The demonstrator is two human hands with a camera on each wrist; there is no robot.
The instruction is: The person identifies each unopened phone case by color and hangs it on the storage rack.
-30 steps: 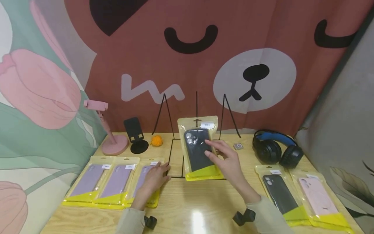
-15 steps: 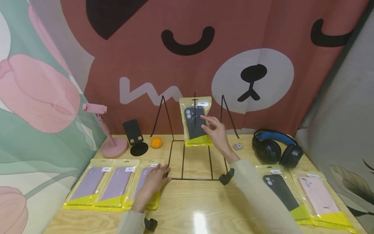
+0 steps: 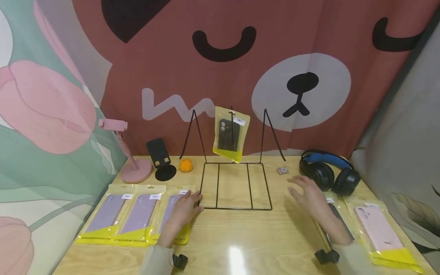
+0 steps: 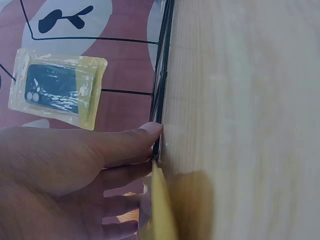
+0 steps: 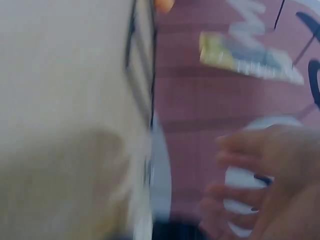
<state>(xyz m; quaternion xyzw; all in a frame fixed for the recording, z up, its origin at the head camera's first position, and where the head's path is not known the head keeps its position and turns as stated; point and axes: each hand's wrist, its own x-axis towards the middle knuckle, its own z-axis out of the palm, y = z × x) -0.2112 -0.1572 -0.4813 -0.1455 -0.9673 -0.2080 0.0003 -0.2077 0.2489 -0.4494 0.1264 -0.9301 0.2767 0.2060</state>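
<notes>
A black wire display rack (image 3: 217, 187) stands mid-table, its arm bearing a yellow-edged clear pouch with a dark phone case (image 3: 228, 134). That pouch hangs tilted; it also shows in the left wrist view (image 4: 57, 90). My left hand (image 3: 184, 210) lies over a pouched purple phone case (image 3: 168, 210) and holds the rack's near left corner between thumb and forefinger. My right hand (image 3: 311, 198) holds nothing, fingers loosely bent, above another pouched dark phone case (image 3: 340, 219), which it partly covers. Motion blurs the right wrist view.
Two more pouched purple cases (image 3: 106, 212) lie at the left, a pouched pink case (image 3: 379, 229) at the far right. Headphones (image 3: 328, 172), a small square gadget (image 3: 282, 170), an orange ball (image 3: 186, 165), a black phone stand (image 3: 160, 156) and a pink stand (image 3: 136, 171) line the back.
My right hand carried the pouched dark case up and back onto the rack's arm, let go, and moved right toward the other dark case. My left hand has stayed at the rack's corner.
</notes>
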